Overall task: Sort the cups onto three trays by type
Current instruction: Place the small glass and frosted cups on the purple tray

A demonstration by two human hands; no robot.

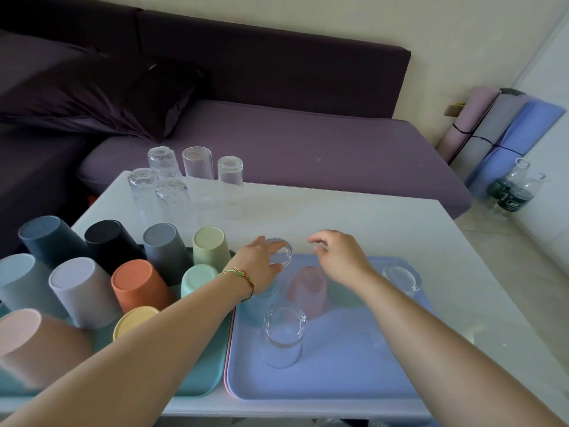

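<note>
Here the left hand (260, 268) grips an upturned glass (284, 253); the right hand (341, 258), loose and empty, hovers just beside it.

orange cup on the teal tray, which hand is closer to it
Left. The left hand, holding a clear glass, is just right of the orange cup; the right hand hovers farther right, above the blue tray.

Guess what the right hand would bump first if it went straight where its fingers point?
Probably the glass the left hand grips. The right hand has its fingers pointing left at it, with nothing between. Depth is unclear, so it might pass just behind.
</note>
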